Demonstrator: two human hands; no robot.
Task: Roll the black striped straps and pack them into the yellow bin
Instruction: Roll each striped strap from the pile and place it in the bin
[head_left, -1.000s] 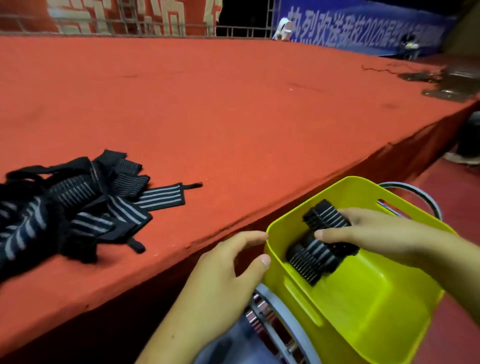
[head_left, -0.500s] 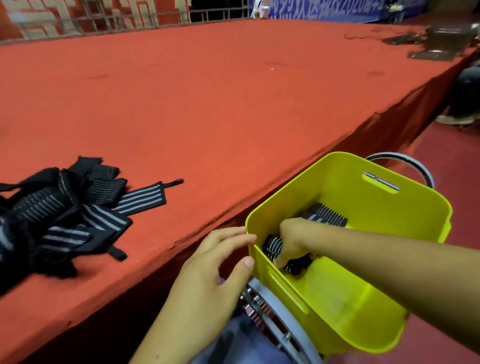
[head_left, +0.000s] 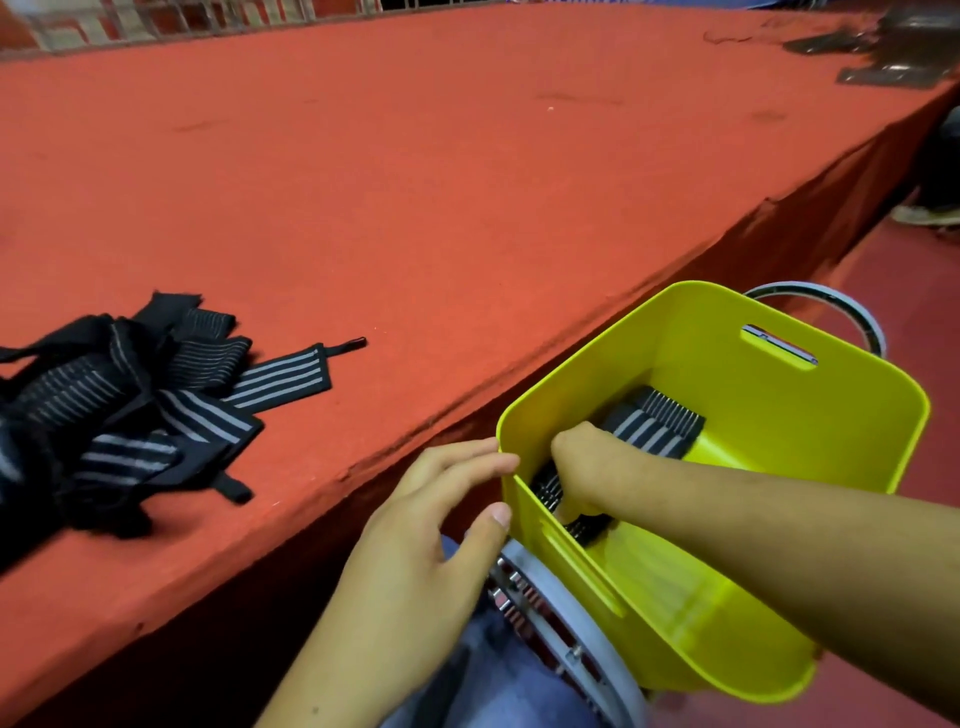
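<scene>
A yellow bin (head_left: 727, 613) sits at the lower right, just off the edge of the red platform. Rolled black striped straps (head_left: 654, 423) lie inside it against the left wall. My right hand (head_left: 584, 467) reaches down into the bin, fingers curled around one of the rolls; the fingertips are hidden. My left hand (head_left: 415, 545) is outside the bin, its straight fingers and thumb touching the near left corner. A loose pile of unrolled black striped straps (head_left: 130, 415) lies on the platform at the left.
The red carpeted platform (head_left: 467, 182) stretches far back, its edge running diagonally past the bin. A grey ring frame (head_left: 566, 613) shows under the bin and behind it. Dark metal plates (head_left: 883, 73) lie at the far right corner. A shoe (head_left: 930, 213) stands on the floor.
My right hand has gone from above the bin down into it with the rolled straps. My left hand stays at the bin's corner.
</scene>
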